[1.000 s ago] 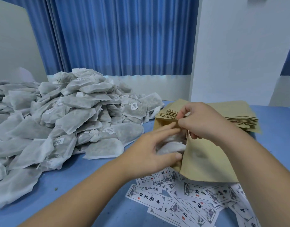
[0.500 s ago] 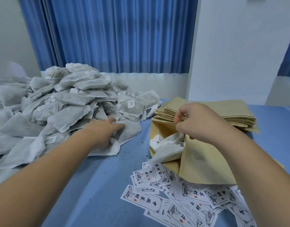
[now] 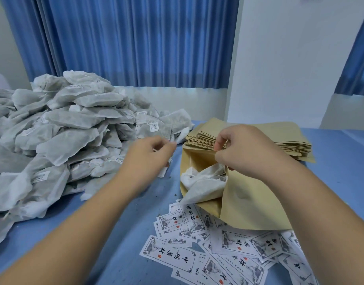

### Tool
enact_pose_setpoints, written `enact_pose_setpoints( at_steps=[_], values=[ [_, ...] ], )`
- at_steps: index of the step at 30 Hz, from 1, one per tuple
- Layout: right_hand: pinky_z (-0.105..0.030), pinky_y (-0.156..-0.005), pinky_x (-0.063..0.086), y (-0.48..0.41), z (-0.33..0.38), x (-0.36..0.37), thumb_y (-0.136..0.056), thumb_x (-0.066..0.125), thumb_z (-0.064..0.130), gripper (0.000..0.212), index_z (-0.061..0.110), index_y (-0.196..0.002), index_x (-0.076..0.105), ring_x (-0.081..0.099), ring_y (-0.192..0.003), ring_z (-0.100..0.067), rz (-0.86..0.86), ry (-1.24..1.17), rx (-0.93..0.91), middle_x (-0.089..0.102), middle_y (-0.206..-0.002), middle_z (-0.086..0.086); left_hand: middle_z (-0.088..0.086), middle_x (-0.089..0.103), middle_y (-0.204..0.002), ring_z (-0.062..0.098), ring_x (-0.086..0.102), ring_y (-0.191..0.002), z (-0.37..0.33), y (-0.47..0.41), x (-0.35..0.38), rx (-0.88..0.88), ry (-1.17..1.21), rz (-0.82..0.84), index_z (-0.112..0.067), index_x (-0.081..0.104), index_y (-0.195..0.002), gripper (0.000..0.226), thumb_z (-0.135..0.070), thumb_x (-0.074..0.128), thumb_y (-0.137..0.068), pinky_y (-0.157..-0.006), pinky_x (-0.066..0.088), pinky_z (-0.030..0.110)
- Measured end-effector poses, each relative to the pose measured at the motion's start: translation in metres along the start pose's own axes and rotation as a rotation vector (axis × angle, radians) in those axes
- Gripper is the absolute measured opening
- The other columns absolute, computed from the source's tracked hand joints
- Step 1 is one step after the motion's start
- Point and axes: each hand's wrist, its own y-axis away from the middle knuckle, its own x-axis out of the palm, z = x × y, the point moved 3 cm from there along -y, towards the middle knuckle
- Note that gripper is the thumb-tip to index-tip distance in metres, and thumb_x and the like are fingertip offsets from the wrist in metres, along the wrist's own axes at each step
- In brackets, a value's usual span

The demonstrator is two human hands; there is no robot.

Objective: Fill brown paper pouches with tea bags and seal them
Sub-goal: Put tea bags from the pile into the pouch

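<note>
closest to us, white rectangular paper labels (image 3: pixel 218 254) printed with black characters and red seals lie overlapping on the smooth blue table top (image 3: pixel 119 249). just beyond, the open brown kraft-paper pouch (image 3: pixel 253 204) lies on its side with its mouth turned left and its lower edge over the labels. crumpled white mesh tea bags (image 3: pixel 201 186) bulge out of that mouth.

the right hand (image 3: pixel 244 151) pinches the pouch's upper lip between thumb and curled fingers, and the mouth gapes. the left hand (image 3: pixel 150 157) hangs just beside the mouth, not touching it. its fingers curl in on a soft white gauzy tea bag (image 3: pixel 163 172), whose corners peep out below the palm and at the fingertips.

behind the right hand sits a stack of flat brown paper pouches (image 3: pixel 292 144), thin edges fanned. to the left slumps a big heap of grey-white tea bags (image 3: pixel 74 130), limp and pillow-shaped, some with small printed tags. farther back we get pleated blue curtains (image 3: pixel 136 48) and a plain white wall (image 3: pixel 290 58).

and against half a second ago: the left hand lay with fingers stretched on the heap's near edge, and now it's drawn back toward the pouch with a bag in its curl. the right hand's pinch and the pouch haven't budged.
</note>
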Motion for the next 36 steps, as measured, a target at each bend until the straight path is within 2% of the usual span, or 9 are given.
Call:
enact_pose_setpoints(
  at_steps=[3, 7, 12, 15, 19, 23, 27, 31, 36],
  values=[
    [-0.023, -0.05, 0.036, 0.002, 0.004, 0.0, -0.074, 0.061, 0.013, 0.013, 0.025, -0.068, 0.063, 0.055, -0.066, -0.013, -0.05, 0.082, -0.014, 0.06, -0.069, 0.006, 0.001, 0.061, -0.085, 0.015, 0.066, -0.059, -0.008, 0.026, 0.024, -0.316, 0.378, 0.121, -0.016, 0.058, -0.1, 0.022, -0.029, 0.068, -0.085, -0.054, 0.057, 0.032],
    [-0.028, -0.061, 0.051, 0.004, 0.01, 0.003, -0.072, 0.061, 0.013, 0.009, 0.021, -0.074, 0.066, 0.059, -0.073, -0.019, -0.109, 0.193, -0.035, 0.061, -0.079, 0.002, 0.012, 0.064, -0.104, 0.027, 0.065, -0.068, 0.007, 0.044, 0.036, -0.543, 0.49, 0.26, -0.018, 0.042, -0.13, 0.057, -0.025, 0.072, -0.082, -0.069, 0.06, 0.045],
    [-0.023, -0.053, 0.04, 0.005, 0.017, 0.005, -0.072, 0.062, 0.019, 0.006, 0.02, -0.075, 0.066, 0.058, -0.071, -0.02, -0.17, 0.207, -0.041, 0.059, -0.081, 0.001, 0.019, 0.068, -0.114, 0.035, 0.067, -0.101, 0.006, 0.053, 0.048, -0.682, 0.882, 0.564, -0.003, 0.066, -0.118, 0.052, -0.03, 0.074, -0.073, -0.081, 0.057, 0.049],
    [-0.023, -0.052, 0.041, 0.006, 0.018, 0.01, -0.072, 0.061, 0.025, 0.008, 0.019, -0.076, 0.065, 0.058, -0.068, -0.019, -0.2, 0.205, -0.051, 0.06, -0.076, 0.001, 0.02, 0.068, -0.115, 0.033, 0.068, -0.1, -0.004, 0.058, 0.053, -0.668, 1.076, 0.661, -0.003, 0.071, -0.109, 0.037, -0.02, 0.071, -0.076, -0.084, 0.055, 0.054],
    [-0.029, -0.056, 0.047, 0.007, 0.022, 0.017, -0.08, 0.06, 0.042, 0.03, 0.013, -0.076, 0.068, 0.061, -0.067, -0.022, -0.163, 0.098, -0.083, 0.065, -0.068, -0.005, 0.024, 0.068, -0.11, 0.029, 0.07, -0.086, -0.002, 0.059, 0.057, -0.655, 1.035, 0.524, 0.004, 0.059, -0.122, 0.038, 0.002, 0.06, -0.084, -0.073, 0.059, 0.045],
    [-0.028, -0.051, 0.039, 0.012, 0.026, 0.013, -0.08, 0.056, 0.057, 0.039, 0.02, -0.07, 0.058, 0.056, -0.064, -0.014, -0.103, 0.102, -0.06, 0.059, -0.066, 0.002, 0.021, 0.071, -0.102, 0.026, 0.072, -0.078, 0.002, 0.054, 0.053, -0.627, 1.017, 0.388, -0.001, 0.059, -0.122, 0.043, 0.004, 0.062, -0.079, -0.065, 0.061, 0.041],
    [-0.027, -0.05, 0.033, 0.021, 0.031, 0.017, -0.08, 0.052, 0.04, 0.025, 0.022, -0.064, 0.046, 0.053, -0.06, -0.015, -0.018, 0.154, -0.075, 0.053, -0.067, 0.004, 0.019, 0.072, -0.099, 0.025, 0.072, -0.076, 0.0, 0.054, 0.049, -0.585, 1.098, 0.35, -0.005, 0.063, -0.118, 0.061, -0.01, 0.074, -0.058, -0.067, 0.061, 0.041],
    [-0.028, -0.049, 0.031, 0.02, 0.034, 0.011, -0.08, 0.048, 0.027, 0.026, 0.017, -0.057, 0.039, 0.056, -0.057, -0.02, -0.107, 0.076, -0.082, 0.048, -0.059, 0.0, 0.015, 0.073, -0.094, 0.024, 0.071, -0.076, -0.005, 0.053, 0.046, -0.558, 1.225, 0.459, -0.009, 0.078, -0.089, 0.028, -0.016, 0.076, -0.063, -0.074, 0.058, 0.039],
    [-0.027, -0.048, 0.035, 0.021, 0.036, 0.013, -0.082, 0.046, 0.023, 0.025, 0.015, -0.059, 0.043, 0.057, -0.057, -0.02, -0.07, 0.036, -0.109, 0.051, -0.059, -0.001, 0.015, 0.072, -0.094, 0.023, 0.071, -0.078, -0.003, 0.052, 0.048, -0.475, 1.115, 0.454, -0.008, 0.073, -0.101, 0.033, -0.015, 0.076, -0.069, -0.065, 0.06, 0.034]
  ],
)
